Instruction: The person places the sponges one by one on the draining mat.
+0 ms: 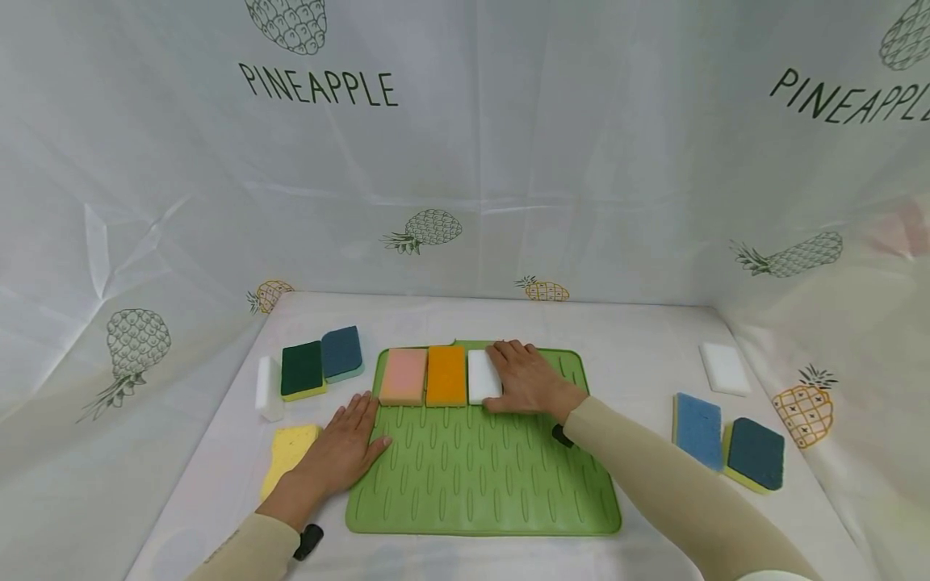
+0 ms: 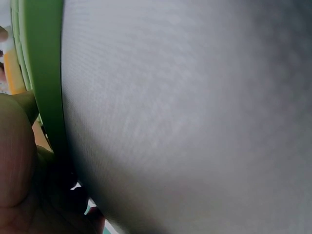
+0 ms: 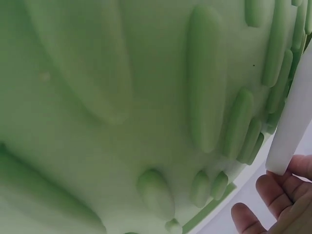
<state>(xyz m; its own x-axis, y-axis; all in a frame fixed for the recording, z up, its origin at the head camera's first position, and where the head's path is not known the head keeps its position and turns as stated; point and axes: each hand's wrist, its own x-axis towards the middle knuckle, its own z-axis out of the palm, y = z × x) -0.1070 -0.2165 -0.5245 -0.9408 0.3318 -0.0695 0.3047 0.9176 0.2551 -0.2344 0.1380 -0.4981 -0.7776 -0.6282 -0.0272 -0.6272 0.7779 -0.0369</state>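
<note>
While the right hand (image 1: 534, 378) grasped the white block (image 1: 483, 379) near the far edge of the green mat (image 1: 472, 516), its thumb at the near end and its fingertips about the far end, the left hand (image 1: 341, 442) lay spread and holding nothing along the mat's left edge, its thumb reaching over the rim. How hard that palm pressed could not fairly be told, since the left wrist view was mostly a blurred pale surface.

On the mat, the pink sponge (image 1: 403, 375) stood at the left end of a row along the far edge, the orange sponge (image 1: 446, 375) right beside it, and the white block next, just beside the orange one. Left of the mat, on the bench (image 1: 632, 355), lay the yellow sponge (image 1: 291, 448), the dark green sponge (image 1: 302, 367) and others; right of it lay the blue sponge (image 1: 697, 428) among more.

The step in hand seemed to be setting the white block into line. The next move, as far as one could judge, called for a slight nudge towards the orange sponge, then a clean release that left the row undisturbed.
</note>
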